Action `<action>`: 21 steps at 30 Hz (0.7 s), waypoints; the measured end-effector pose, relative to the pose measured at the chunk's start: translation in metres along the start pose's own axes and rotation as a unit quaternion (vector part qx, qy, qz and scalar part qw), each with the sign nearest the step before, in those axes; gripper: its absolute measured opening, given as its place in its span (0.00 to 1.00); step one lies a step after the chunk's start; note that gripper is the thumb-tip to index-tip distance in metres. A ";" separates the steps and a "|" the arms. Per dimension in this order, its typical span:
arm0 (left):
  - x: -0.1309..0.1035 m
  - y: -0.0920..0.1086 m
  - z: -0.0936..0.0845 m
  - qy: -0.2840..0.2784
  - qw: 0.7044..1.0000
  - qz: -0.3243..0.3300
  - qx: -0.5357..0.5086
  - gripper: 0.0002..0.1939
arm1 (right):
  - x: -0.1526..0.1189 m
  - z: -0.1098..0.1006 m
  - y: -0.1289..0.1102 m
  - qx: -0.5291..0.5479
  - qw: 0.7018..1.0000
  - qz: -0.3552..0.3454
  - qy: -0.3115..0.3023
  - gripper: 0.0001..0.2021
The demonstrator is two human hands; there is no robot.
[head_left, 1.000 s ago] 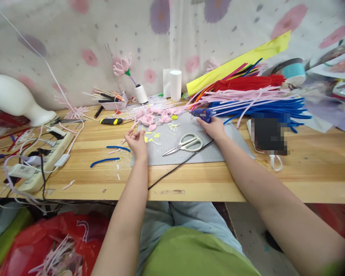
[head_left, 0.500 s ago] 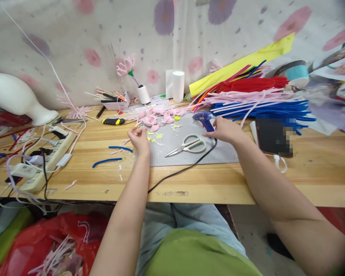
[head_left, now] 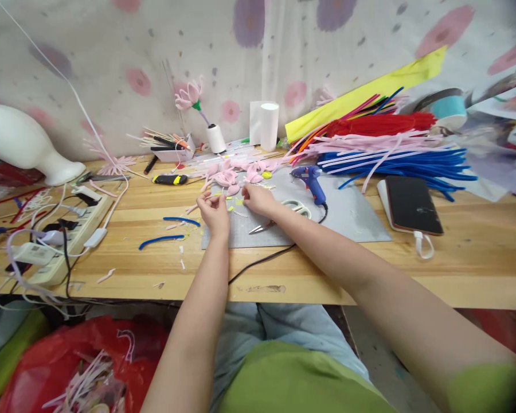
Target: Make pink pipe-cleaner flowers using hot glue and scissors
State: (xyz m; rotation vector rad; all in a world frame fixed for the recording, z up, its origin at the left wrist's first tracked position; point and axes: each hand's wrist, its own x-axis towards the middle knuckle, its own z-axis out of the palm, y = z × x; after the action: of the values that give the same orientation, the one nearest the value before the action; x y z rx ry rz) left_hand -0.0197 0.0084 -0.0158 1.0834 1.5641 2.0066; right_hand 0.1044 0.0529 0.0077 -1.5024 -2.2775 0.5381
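Observation:
My left hand [head_left: 215,215] is pinched at the left edge of the grey cutting mat [head_left: 348,221]; whatever sits between its fingertips is too small to make out. Close to it, my right hand [head_left: 258,201] has its fingers drawn together above small yellow scraps [head_left: 239,202], and its fingertip contents are hidden. Pink fuzzy petals [head_left: 227,176] lie just beyond both hands. Scissors [head_left: 296,207] are partly covered by my right forearm. A blue glue gun [head_left: 310,180] rests on the mat, with its black cord running toward the table's front.
Two blue pipe cleaner pieces [head_left: 161,241] lie left of the mat. Bundles of blue pipe cleaners [head_left: 395,163] and red ones [head_left: 382,123] are at the back right. A phone [head_left: 414,205], a power strip [head_left: 75,241], a utility knife [head_left: 169,179] and a pink flower [head_left: 189,96] stand around.
My right hand has let go of the glue gun, leaving it on the mat, and has moved left beside my left hand. My left hand has shifted slightly, still pinched.

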 end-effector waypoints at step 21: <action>-0.014 0.001 0.006 -0.128 0.984 0.074 0.096 0.14 | -0.023 -0.014 0.026 0.426 0.903 0.036 -0.043 0.15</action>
State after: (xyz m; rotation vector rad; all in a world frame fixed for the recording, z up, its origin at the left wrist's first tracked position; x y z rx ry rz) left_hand -0.0062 0.0018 -0.0195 1.5079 1.6041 1.7457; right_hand 0.1409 0.0424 0.0046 -1.1013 -1.6481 1.4111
